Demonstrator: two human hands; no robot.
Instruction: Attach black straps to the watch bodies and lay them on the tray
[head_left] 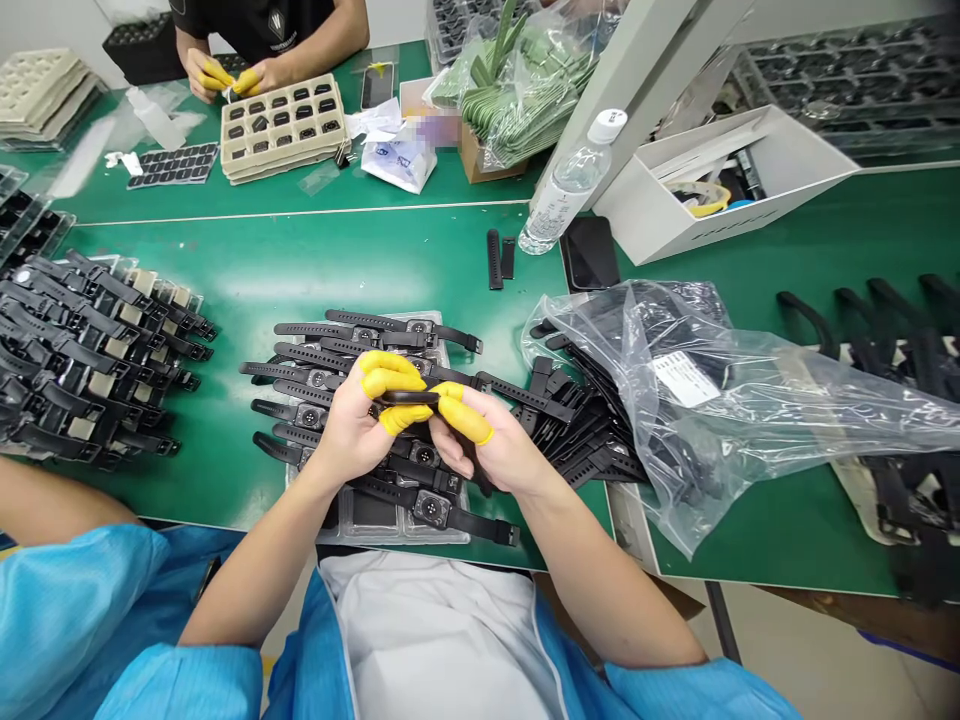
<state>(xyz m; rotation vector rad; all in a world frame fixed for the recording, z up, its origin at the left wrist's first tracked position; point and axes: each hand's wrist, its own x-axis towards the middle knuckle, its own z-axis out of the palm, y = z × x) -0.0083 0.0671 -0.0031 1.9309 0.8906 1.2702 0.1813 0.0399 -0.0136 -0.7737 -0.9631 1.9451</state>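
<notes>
My left hand (367,405) grips a black smartwatch (409,398), seen edge-on, between fingers in yellow finger cots. At the watch's right end, my right hand (484,430) pinches with yellow-covered thumb and forefinger. A dark watch strap (484,480) shows below that hand, and the joint between strap and watch is hidden. Beneath both hands, several smartwatches with black straps (431,508) lie face down in rows on a clear plastic tray (360,525). Loose black straps (600,440) spill from a clear plastic bag (697,400) to the right of my hands.
Stacked strapped watches (90,370) stand left. Two short strap pieces (494,260), a water bottle (566,190), a phone (590,253) and a white box (720,220) are behind. A co-worker's hands (229,78) work beyond a beige tray (285,160); another person's blue sleeve (82,590) is close left.
</notes>
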